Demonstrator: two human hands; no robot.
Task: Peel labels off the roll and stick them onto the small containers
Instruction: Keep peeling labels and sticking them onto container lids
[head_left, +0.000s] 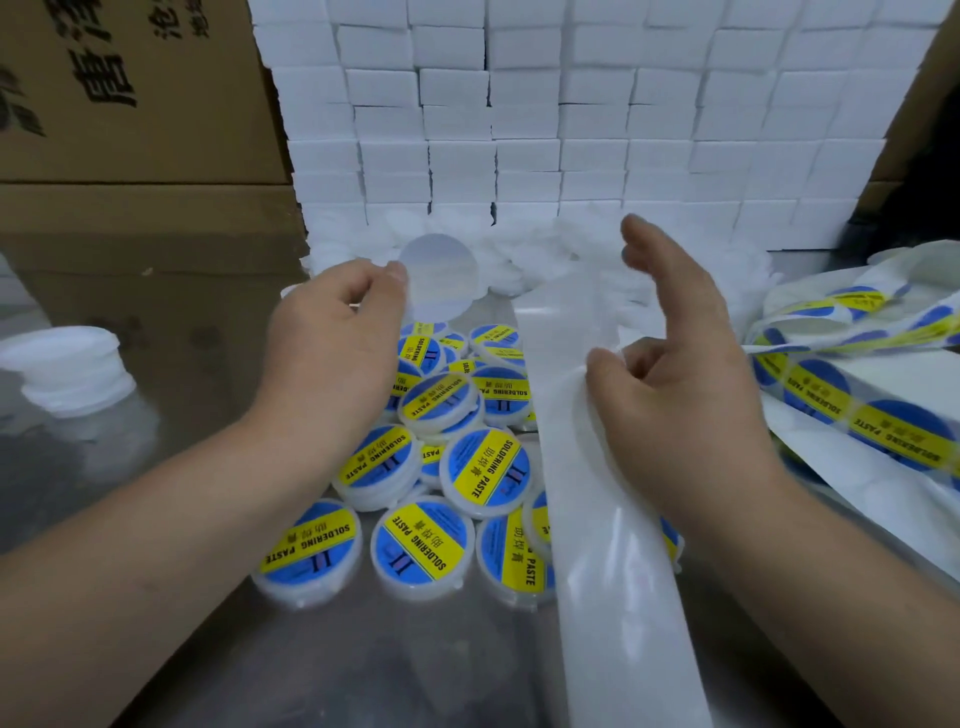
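**Blank tub up, liner in the other hand**

Left hand (332, 332) pinches one unlabelled container (441, 275) by its rim, above the labelled pile (415, 545), which holds roughly fifteen on the worktop (363, 670). Right hand (685, 379) grips the bare liner strip (608, 551). The tub is likely light, stiff and slick, so hold it by the edge. Labels (852, 400) are likely floppy and tacky.

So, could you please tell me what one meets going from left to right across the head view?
Blurred white stack → left hand → unlabelled container, which it pinches → right hand, holding the bare backing strip → strip of printed labels.
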